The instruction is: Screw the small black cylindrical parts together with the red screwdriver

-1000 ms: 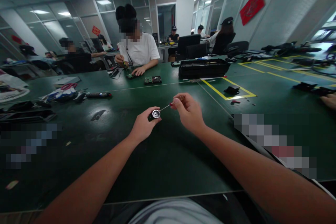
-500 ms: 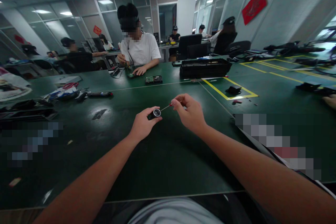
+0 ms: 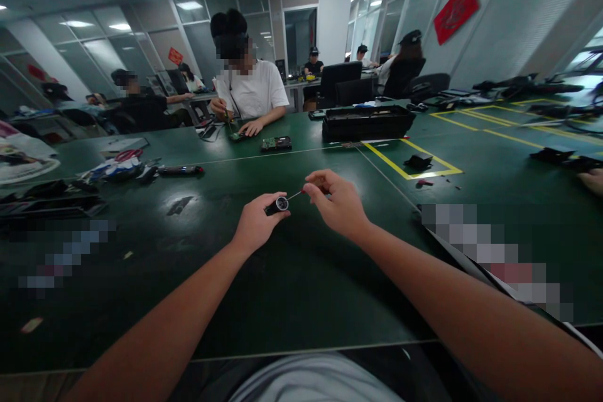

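Near the middle of the head view, my left hand (image 3: 257, 223) grips a small black cylinder (image 3: 277, 205) with a silvery ring at its end, which faces me. To its right my right hand (image 3: 336, 201) pinches a thin screwdriver (image 3: 296, 195) by its red part. The metal shaft points left, and its tip meets the cylinder's right side, close to my left fingertips. Most of the screwdriver's handle is hidden by my right fingers. Both hands are raised over the dark green table (image 3: 301, 301).
Beyond my hands lie a green circuit board (image 3: 276, 143) and a long black housing (image 3: 367, 123). A person in white (image 3: 259, 91) works opposite. A black part (image 3: 419, 162) sits inside yellow tape at right. A pen-like tool (image 3: 181, 170) and tangled cables (image 3: 117, 166) lie left.
My right hand has shifted slightly left, its fingers turned a little on the screwdriver. The cylinder in my left hand has tilted slightly. The person opposite has moved a hand holding a tool.
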Available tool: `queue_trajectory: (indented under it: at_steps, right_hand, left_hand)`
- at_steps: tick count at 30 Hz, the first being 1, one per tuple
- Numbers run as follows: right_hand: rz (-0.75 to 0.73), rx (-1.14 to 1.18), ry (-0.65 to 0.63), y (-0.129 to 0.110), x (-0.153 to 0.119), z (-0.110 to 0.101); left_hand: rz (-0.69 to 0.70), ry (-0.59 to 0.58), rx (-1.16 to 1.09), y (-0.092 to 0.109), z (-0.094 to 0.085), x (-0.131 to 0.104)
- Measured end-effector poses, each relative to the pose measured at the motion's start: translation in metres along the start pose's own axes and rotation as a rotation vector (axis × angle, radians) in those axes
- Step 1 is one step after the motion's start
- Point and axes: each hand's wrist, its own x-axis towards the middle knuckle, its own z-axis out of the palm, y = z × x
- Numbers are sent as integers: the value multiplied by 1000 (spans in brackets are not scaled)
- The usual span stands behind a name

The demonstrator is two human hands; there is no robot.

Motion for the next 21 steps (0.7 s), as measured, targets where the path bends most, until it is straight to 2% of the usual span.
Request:
queue_trajectory:
  at_steps: [4,10,15,21]
  right_hand:
    - [-33,-38,-62,0,0,0]
    - [37,-125,14,-2,1,2]
    - [12,-79,-6,0,1,3]
    - [53,-126,-23,0,2,4]
  left_hand:
    - [-9,-22,37,0,0,0]
    - [-11,-33,83,3,2,0]
    - [-35,-31,134,7,1,0]
    - [-4,-58,154,9,0,0]
